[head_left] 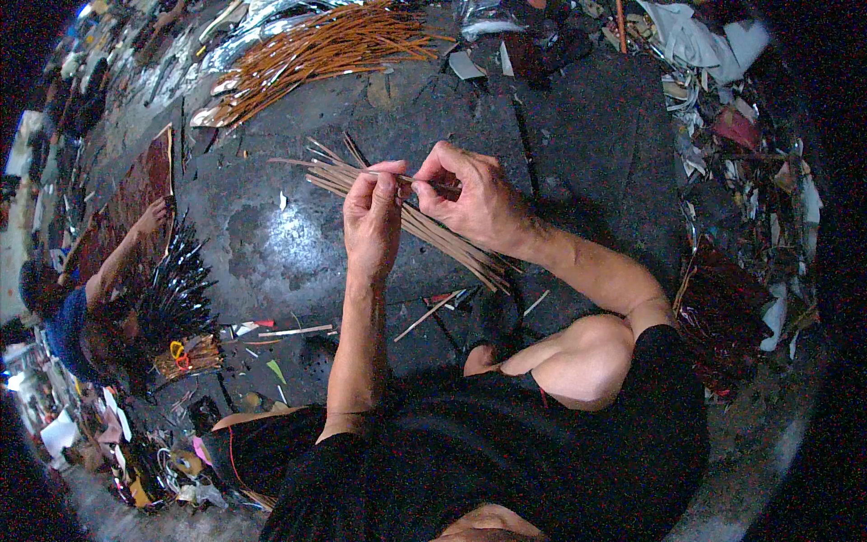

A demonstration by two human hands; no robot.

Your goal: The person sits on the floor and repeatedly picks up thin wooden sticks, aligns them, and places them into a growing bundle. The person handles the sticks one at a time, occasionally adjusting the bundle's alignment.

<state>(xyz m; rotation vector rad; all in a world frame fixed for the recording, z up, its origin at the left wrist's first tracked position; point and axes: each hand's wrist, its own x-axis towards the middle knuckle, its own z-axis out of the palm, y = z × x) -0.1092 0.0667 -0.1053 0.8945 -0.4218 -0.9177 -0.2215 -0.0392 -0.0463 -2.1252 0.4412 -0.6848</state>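
Observation:
Between my two hands stretches a thin brown strip [293,163], its free end sticking out to the left. My left hand [373,217] pinches it with thumb and fingertips. Close beside it on the right, my right hand [470,194] is closed on the same strip, thumb against the bent fingers. Beneath both hands a loose bundle of similar brown strips [452,242] lies slantwise on the dark work surface [271,208]. My hands hide the middle of that bundle.
A large heap of orange-brown strips [325,50] lies at the far side. On the left, a co-worker [68,316] reaches over a dark red sheet [126,208], near a pile of shiny black strips [181,280]. Scraps [741,126] crowd the right edge.

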